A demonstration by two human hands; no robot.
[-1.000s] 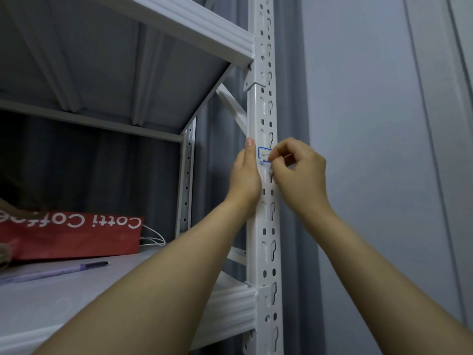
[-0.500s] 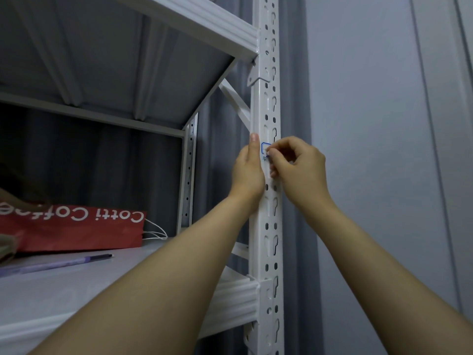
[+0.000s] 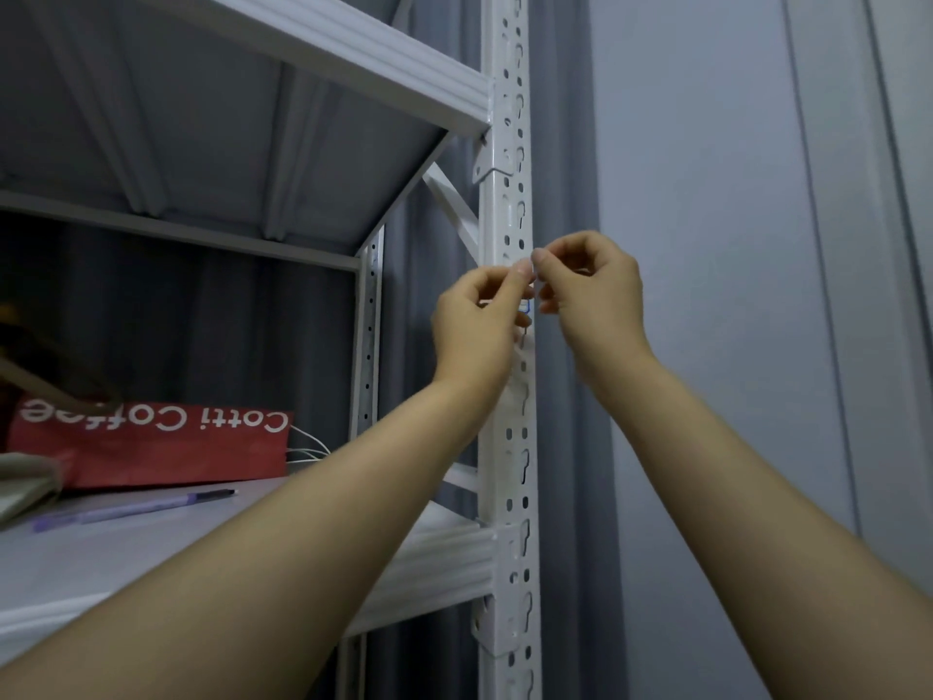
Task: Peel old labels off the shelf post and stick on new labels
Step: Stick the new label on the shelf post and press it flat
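Left hand (image 3: 479, 325), right hand (image 3: 593, 295) pinch blue-edged label (image 3: 526, 307) at shelf post (image 3: 492, 490); red bag (image 3: 151, 449) contents hidden.

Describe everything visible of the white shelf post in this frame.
The shelf post is a white-painted metal upright, vertical, its face punched with paired round holes and keyhole slots. Shelf beams join it from the left above and below. The left hand and right hand pinch a small blue-edged label in front of it, mid-height.

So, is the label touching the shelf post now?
Cannot tell. Head view: only a blue corner of the label shows between the left hand and right hand, in front of the shelf post; depth unclear.
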